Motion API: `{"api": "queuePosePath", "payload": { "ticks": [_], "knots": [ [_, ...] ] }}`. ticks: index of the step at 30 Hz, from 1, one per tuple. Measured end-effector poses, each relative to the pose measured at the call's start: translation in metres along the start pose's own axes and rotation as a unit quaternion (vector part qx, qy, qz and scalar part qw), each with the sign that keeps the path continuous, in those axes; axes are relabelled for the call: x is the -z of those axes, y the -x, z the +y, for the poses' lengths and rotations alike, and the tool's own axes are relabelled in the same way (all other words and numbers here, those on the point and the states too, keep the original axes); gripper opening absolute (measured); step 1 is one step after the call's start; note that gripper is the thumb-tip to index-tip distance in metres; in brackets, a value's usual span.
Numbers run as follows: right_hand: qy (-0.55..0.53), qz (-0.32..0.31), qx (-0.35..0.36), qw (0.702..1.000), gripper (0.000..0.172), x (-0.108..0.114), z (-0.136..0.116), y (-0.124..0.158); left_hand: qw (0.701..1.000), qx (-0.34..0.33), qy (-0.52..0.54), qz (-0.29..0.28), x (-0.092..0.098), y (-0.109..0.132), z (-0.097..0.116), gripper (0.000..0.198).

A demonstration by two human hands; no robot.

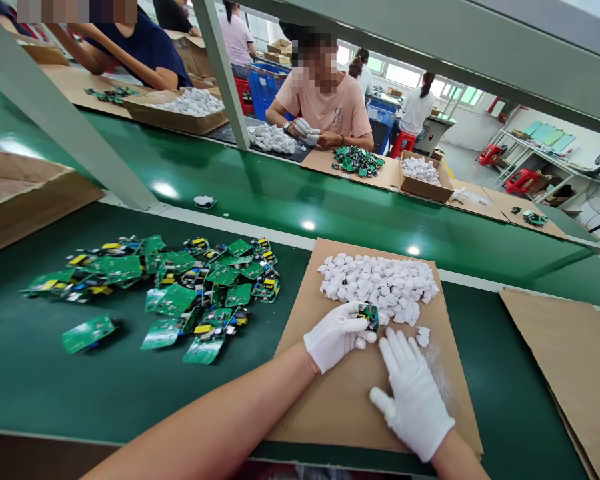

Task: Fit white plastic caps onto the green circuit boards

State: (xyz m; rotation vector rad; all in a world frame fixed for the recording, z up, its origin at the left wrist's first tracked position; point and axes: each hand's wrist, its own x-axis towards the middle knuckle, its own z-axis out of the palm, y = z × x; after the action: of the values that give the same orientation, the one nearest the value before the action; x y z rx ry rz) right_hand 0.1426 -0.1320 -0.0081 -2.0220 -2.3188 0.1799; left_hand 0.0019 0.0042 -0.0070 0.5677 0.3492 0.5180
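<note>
My left hand (337, 335), in a white glove, grips a small green circuit board (369, 317) with dark parts on its face. Just right of it my right hand (414, 390), gloved too, lies flat with fingers stretched out, palm down over the cardboard sheet (320, 407). Beyond both hands a heap of small white pieces (380, 283) covers the sheet's far end. One loose white piece (423, 336) rests apart from the heap, near my right fingertips. To the left, a pile of circuit boards (175, 280) with yellow and black parts spreads over the green table.
A cardboard box (30, 193) stands at the far left, and flat cardboard (570, 360) lies at the right. Slanted metal posts (75, 107) rise at the table's back. Across the green belt (260, 193) a person in a pink shirt (325, 110) handles parts beside a box of white pieces (425, 177).
</note>
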Motion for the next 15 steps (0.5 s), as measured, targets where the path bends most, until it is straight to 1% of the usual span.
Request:
{"api": "queuePosePath", "payload": {
  "ticks": [2,3,4,5,6,7,9,11,13,14,15],
  "knots": [
    [-0.016,-0.014,0.049,0.999,0.081,-0.001,-0.001,0.001,1.0,0.002,0.003,-0.001,0.0,0.0,0.0,0.025],
    [-0.023,-0.015,0.072,0.997,0.08,-0.001,-0.001,0.001,1.0,0.003,0.004,-0.001,0.0,0.0,0.0,0.025],
    [-0.025,-0.01,0.085,0.996,0.076,-0.001,0.001,0.0,1.0,0.004,0.004,-0.002,0.0,0.0,0.001,0.026],
    [-0.021,0.006,0.075,0.997,0.069,-0.002,0.005,-0.001,1.0,0.005,0.003,-0.003,0.0,0.0,0.001,0.026],
    [-0.011,0.043,0.043,0.998,0.062,-0.003,0.009,-0.003,1.0,0.007,0.002,-0.003,-0.001,0.0,0.002,0.025],
    [0.001,0.067,0.018,0.998,0.055,-0.004,0.015,-0.005,1.0,0.009,0.001,-0.002,-0.001,-0.001,0.002,0.025],
    [0.016,0.097,-0.034,0.995,0.043,-0.005,0.025,-0.009,1.0,0.013,0.001,-0.001,-0.001,-0.001,0.003,0.025],
    [-0.007,0.114,-0.068,0.991,0.036,-0.005,0.029,-0.012,1.0,0.013,-0.002,0.003,-0.001,-0.001,0.004,0.025],
    [-0.095,0.143,-0.102,0.98,0.034,0.0,0.029,-0.015,1.0,0.011,-0.011,0.002,-0.002,-0.001,0.004,0.025],
    [-0.162,0.162,-0.128,0.965,0.033,0.005,0.027,-0.017,1.0,0.01,-0.018,0.003,-0.002,-0.001,0.004,0.027],
    [-0.236,0.183,-0.16,0.941,0.033,0.012,0.025,-0.019,0.999,0.008,-0.029,0.01,-0.003,-0.002,0.004,0.029]
  ]
}}
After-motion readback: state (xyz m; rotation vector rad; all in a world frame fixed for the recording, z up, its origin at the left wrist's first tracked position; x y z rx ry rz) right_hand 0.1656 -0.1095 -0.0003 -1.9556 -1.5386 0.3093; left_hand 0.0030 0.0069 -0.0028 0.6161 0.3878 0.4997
